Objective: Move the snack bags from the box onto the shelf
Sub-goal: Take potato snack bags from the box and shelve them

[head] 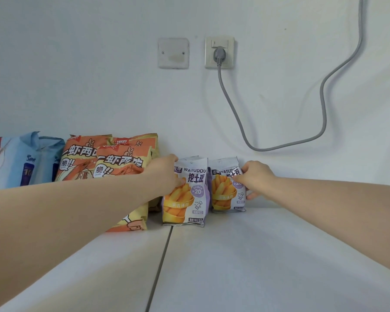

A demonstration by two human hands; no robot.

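Two small purple-and-white potato-stick bags stand upright on the white shelf top point(257, 244) against the wall. My left hand point(167, 172) grips the left purple bag point(186, 194) by its upper left edge. My right hand point(254, 176) grips the right purple bag point(224, 190) on its right side, thumb on the front. To their left stand orange shrimp-snack bags point(119, 172) and light-blue bags point(32, 158) in a row. The box is out of view.
A grey cable point(234, 113) hangs from a wall socket point(219, 52) above the bags and loops rightwards along the wall. A blank wall plate point(173, 52) sits beside the socket. A dark seam point(160, 262) splits the shelf top.
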